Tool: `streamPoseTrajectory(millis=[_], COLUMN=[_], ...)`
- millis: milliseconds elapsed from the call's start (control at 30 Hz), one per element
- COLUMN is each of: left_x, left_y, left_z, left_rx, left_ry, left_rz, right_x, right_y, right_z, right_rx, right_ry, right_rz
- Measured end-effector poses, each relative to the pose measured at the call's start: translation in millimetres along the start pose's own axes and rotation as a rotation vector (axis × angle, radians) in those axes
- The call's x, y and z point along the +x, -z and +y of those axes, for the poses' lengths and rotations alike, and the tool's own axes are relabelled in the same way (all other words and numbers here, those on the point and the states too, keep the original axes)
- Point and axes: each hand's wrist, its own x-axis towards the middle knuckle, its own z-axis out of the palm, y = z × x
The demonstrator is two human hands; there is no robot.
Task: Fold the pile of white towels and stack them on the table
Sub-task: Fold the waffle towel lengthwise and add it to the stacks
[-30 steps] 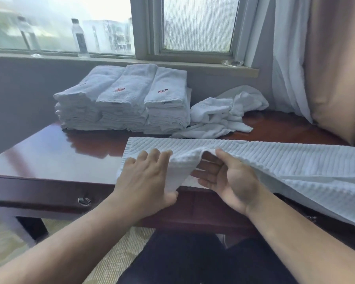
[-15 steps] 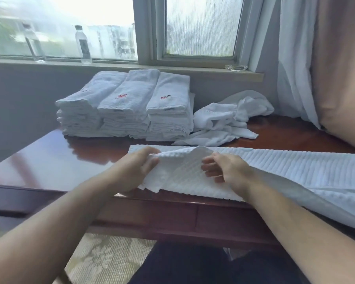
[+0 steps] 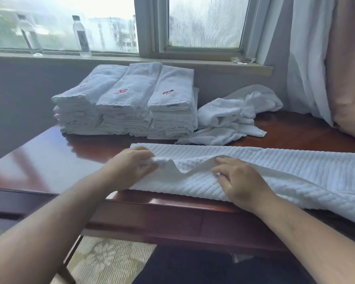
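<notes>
The near edge of the ribbed towel [image 3: 254, 171], lifted off the counter [image 3: 49, 160] a second ago, has now been carried forward over the far half, so the lengthwise fold is nearly closed. The left hand [image 3: 131, 166] pinches that edge in curled fingers [image 3: 148, 166]; the right hand [image 3: 240, 181] grips it likewise. Beyond lie the unfolded pile [image 3: 230, 117] and folded stacks [image 3: 127, 105].
</notes>
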Motion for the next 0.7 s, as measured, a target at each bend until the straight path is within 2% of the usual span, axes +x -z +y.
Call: streamPoseTrajectory(millis=[67,133,200,267,333,400,467,567,700], left_x=[7.6,20.6,29.5,32.9,33.5,33.8,33.8,34.6,50.3], left_y=[-3.0,-3.6,-5.5,-8.8,-12.3,-15.2,-21.2,-37.4,-72.7], left_z=[2.0,2.9,3.3,5.4,9.4,17.8,32.8,67.3,128.0], left_rx=[-0.056,-0.107,0.057,0.305,0.438,0.544,0.621,0.528,0.316], left_ry=[0.159,0.355,0.466,0.465,0.446,0.407,0.292,0.09,-0.198], left_rz=[0.185,0.261,0.129,-0.033,-0.048,0.016,0.087,0.151,0.04], right_x=[1.7,2.8,3.0,1.8,-0.8,-3.5,-9.9,-35.0,-90.0], right_y=[-0.5,-1.8,-2.5,-4.2,-5.0,-4.9,-4.0,-3.7,4.1], right_z=[-1.9,-3.3,-4.6,-4.5,-3.7,-2.3,-1.9,4.3,41.6], right_rx=[-0.005,-0.009,-0.031,-0.05,-0.022,-0.011,-0.045,-0.077,-0.092], right_ry=[0.001,0.011,0.013,0.018,0.023,0.036,0.054,0.029,-0.08], right_rz=[0.0,-0.012,-0.048,-0.071,-0.059,-0.043,-0.036,0.104,0.413])
